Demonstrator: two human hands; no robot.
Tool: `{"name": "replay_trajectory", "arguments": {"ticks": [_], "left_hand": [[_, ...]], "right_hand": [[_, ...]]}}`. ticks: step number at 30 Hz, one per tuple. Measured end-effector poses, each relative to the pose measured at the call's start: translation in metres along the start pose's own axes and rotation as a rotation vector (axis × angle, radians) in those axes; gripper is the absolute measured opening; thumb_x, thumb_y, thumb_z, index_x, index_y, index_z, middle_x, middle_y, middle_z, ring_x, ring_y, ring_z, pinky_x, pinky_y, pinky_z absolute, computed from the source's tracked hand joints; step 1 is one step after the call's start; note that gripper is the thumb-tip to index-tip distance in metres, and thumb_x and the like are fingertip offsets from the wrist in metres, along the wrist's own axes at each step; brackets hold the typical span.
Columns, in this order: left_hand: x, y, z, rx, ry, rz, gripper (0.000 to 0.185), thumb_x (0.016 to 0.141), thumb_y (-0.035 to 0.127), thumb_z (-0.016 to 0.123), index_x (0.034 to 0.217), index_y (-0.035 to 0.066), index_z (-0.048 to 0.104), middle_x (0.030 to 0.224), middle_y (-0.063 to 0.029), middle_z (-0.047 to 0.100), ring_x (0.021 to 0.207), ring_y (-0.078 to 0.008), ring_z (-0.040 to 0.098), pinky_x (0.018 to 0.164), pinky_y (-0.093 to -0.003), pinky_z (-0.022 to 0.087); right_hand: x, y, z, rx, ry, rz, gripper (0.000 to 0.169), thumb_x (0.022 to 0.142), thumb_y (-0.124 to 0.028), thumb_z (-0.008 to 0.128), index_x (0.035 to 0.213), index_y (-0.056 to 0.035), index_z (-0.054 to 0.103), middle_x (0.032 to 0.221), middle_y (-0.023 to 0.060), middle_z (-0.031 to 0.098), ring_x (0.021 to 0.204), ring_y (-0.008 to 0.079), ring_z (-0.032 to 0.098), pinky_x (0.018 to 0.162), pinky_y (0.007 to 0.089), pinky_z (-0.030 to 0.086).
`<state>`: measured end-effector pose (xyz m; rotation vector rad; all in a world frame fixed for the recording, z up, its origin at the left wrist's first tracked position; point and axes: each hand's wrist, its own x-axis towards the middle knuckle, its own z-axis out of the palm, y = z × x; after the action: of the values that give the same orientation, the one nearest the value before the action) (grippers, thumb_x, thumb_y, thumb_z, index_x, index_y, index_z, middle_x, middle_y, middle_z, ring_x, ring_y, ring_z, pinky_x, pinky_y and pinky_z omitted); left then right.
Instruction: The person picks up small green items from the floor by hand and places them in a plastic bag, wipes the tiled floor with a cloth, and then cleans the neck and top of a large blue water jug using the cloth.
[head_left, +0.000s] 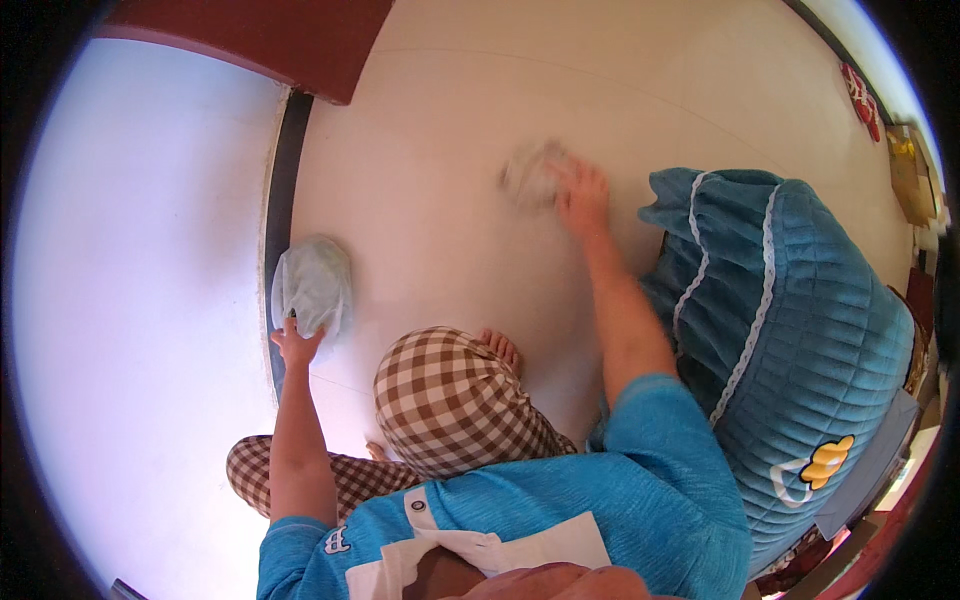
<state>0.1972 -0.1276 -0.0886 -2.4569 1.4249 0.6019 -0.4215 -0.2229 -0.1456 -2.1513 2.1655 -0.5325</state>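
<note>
My left hand (298, 343) is on the near end of a pale translucent plastic bag (319, 277), which rests on the floor against the dark skirting at the left wall. Its thumb and fingers are spread around the bag; whether they grip it is hard to tell. On the pale floor ahead and to the right, my right hand (585, 191) lies on a crumpled greyish cloth (531, 176). Both the cloth and the fingers are blurred, and the palm side is hidden.
A blue quilted cover (817, 300) with white trim drapes over furniture at the right. A dark red panel (247, 37) juts in at the upper left. Red footwear (861, 101) and a cardboard box (909, 172) are by the far right wall. My checkered knees are close below.
</note>
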Motion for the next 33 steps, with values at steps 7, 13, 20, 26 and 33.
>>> {"name": "replay_trajectory", "arguments": {"ticks": [7,13,20,26,33], "left_hand": [[0.037,-0.027,0.017,0.045,0.033,0.02,0.048,0.085,0.019,0.055,0.129,0.004,0.063,0.119,-0.0285,0.067,0.116,-0.0493,0.057,0.103,-0.0505,0.045],[0.103,0.011,-0.054,0.138,0.117,0.318,0.031,0.085,0.015,0.051,0.097,-0.002,0.074,0.099,-0.025,0.073,0.096,-0.0427,0.069,0.093,-0.0485,0.053],[0.129,0.165,-0.258,-0.227,-0.244,0.285,0.015,0.09,0.014,0.056,0.08,0.007,0.065,0.073,-0.0064,0.061,0.066,-0.0197,0.059,0.06,-0.0389,0.051],[0.092,0.406,-0.368,-0.738,-0.18,0.307,0.026,0.102,0.02,0.048,0.099,0.006,0.07,0.087,-0.0066,0.071,0.074,-0.0156,0.068,0.067,-0.0331,0.061],[0.213,0.537,-0.405,-1.384,-0.318,0.345,0.029,0.103,0.013,0.04,0.106,-0.004,0.063,0.108,-0.0201,0.069,0.092,-0.0344,0.069,0.085,-0.0491,0.06]], "right_hand": [[0.115,-0.016,-0.057,0.32,0.437,0.055,0.056,0.079,-0.008,0.068,0.133,-0.0246,0.065,0.129,0.013,0.059,0.118,0.0332,0.055,0.1,0.0494,0.044],[-0.146,-0.058,-0.022,0.259,0.09,0.339,0.06,0.076,-0.013,0.073,0.134,-0.0264,0.065,0.143,0.0108,0.053,0.132,0.0346,0.049,0.112,0.0568,0.035],[-0.081,-0.008,-0.013,0.036,0.101,0.298,0.064,0.075,-0.006,0.071,0.135,-0.0278,0.065,0.143,0.011,0.053,0.129,0.038,0.049,0.107,0.0538,0.04],[0.12,0.046,-0.033,0.192,0.369,0.509,0.058,0.079,-0.015,0.075,0.135,-0.0237,0.065,0.137,0.0171,0.054,0.123,0.0384,0.053,0.102,0.0509,0.044],[0.032,-0.09,-0.055,1.805,0.009,0.785,0.054,0.088,-0.016,0.073,0.14,-0.0209,0.06,0.134,0.0128,0.057,0.111,0.0249,0.061,0.075,0.0378,0.054]]}}
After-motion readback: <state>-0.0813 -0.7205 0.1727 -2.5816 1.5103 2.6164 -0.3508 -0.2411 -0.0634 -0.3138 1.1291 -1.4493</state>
